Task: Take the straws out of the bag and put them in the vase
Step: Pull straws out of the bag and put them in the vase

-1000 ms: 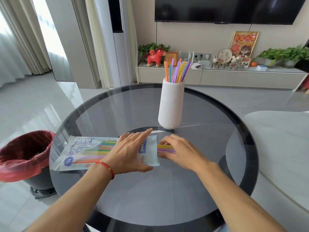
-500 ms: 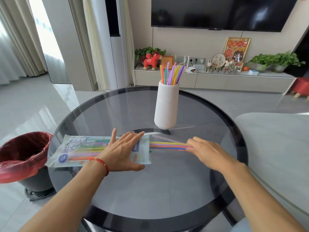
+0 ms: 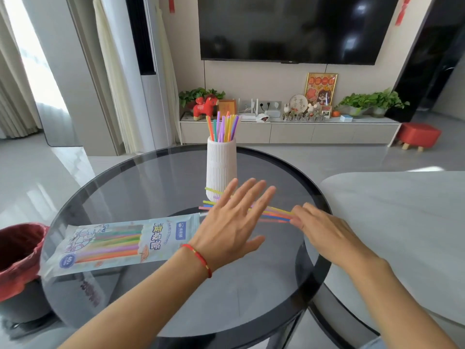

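In the middle of the frame, loose straws (image 3: pixel 276 214) lie sideways, left to right, before the vase (image 3: pixel 221 164), their right ends pinched by the right hand (image 3: pixel 324 229), left hand (image 3: pixel 231 226) flat above them.

Bright window daylight, glassy glare, hands motion-blurred

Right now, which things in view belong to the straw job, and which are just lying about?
Job:
straw bag, straws left inside
white ribbed vase, some straws standing in it
loose straw bundle, held by the right hand
left hand, over the bundle

Lying about:
red-lined waste bin
red stool
red toy horse
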Action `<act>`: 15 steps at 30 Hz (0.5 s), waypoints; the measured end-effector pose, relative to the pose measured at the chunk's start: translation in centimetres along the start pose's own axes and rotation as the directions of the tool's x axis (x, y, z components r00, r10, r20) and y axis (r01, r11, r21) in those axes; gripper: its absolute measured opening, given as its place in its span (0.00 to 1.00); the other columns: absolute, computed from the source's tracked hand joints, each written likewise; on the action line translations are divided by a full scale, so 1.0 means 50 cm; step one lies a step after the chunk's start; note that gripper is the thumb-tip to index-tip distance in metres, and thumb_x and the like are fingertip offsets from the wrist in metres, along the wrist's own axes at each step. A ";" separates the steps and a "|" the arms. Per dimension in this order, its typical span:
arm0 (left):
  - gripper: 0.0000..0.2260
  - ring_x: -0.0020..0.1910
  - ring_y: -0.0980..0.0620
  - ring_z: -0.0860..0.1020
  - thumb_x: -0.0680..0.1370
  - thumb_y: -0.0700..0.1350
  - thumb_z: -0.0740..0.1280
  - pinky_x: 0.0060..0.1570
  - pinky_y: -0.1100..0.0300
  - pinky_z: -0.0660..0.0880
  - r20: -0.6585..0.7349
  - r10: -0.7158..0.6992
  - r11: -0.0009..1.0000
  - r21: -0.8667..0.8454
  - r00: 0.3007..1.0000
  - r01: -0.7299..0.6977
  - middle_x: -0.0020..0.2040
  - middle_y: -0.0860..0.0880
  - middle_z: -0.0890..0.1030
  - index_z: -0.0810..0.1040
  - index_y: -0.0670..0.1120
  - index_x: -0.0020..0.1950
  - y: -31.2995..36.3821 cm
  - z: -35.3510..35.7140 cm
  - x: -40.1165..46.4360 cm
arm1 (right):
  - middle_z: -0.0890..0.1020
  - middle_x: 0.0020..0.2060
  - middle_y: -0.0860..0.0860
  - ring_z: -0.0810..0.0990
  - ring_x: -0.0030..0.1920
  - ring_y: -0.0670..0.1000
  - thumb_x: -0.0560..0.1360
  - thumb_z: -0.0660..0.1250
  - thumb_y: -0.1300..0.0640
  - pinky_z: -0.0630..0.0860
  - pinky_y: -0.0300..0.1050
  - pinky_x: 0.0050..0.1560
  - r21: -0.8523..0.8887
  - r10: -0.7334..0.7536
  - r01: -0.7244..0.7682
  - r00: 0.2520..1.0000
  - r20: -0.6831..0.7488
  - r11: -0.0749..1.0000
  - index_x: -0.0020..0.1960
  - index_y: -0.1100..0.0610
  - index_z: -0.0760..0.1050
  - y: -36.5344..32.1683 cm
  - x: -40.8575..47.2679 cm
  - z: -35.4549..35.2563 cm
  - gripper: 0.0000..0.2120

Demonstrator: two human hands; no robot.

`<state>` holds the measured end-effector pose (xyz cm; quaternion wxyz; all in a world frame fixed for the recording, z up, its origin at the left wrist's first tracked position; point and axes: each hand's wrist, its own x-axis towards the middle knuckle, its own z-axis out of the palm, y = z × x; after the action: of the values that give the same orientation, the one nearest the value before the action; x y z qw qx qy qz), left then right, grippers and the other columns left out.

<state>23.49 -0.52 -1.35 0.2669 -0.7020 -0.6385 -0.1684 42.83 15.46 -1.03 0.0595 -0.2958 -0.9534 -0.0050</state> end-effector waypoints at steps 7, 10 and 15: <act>0.13 0.49 0.36 0.81 0.84 0.54 0.58 0.42 0.51 0.69 0.391 -0.264 0.963 0.057 0.882 0.263 0.51 0.43 0.82 0.73 0.45 0.57 0.038 0.046 0.091 | 0.73 0.51 0.44 0.77 0.57 0.53 0.84 0.54 0.38 0.71 0.49 0.51 -0.186 -0.125 0.107 0.988 -0.087 0.977 0.58 0.49 0.71 -0.034 0.000 -0.034 0.16; 0.13 0.45 0.35 0.80 0.84 0.55 0.59 0.37 0.52 0.66 0.291 -0.355 0.921 -0.057 0.888 0.386 0.46 0.41 0.82 0.74 0.45 0.53 0.015 0.050 0.098 | 0.79 0.64 0.56 0.75 0.70 0.60 0.79 0.69 0.48 0.62 0.64 0.73 -0.108 -0.111 0.059 0.815 -0.568 0.992 0.67 0.57 0.77 -0.017 -0.008 -0.057 0.20; 0.20 0.30 0.44 0.70 0.80 0.56 0.65 0.30 0.55 0.67 0.169 -0.603 0.623 -0.511 0.780 0.592 0.28 0.49 0.73 0.70 0.48 0.31 0.002 0.025 0.141 | 0.79 0.60 0.52 0.79 0.62 0.49 0.77 0.68 0.48 0.75 0.53 0.65 0.716 0.441 0.271 0.633 -0.636 0.644 0.67 0.55 0.69 -0.096 -0.009 -0.057 0.22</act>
<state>24.36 5.90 1.68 -0.0059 -0.4939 -0.7582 -0.4256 40.82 11.13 1.89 0.5768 -0.2604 -0.7247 0.2726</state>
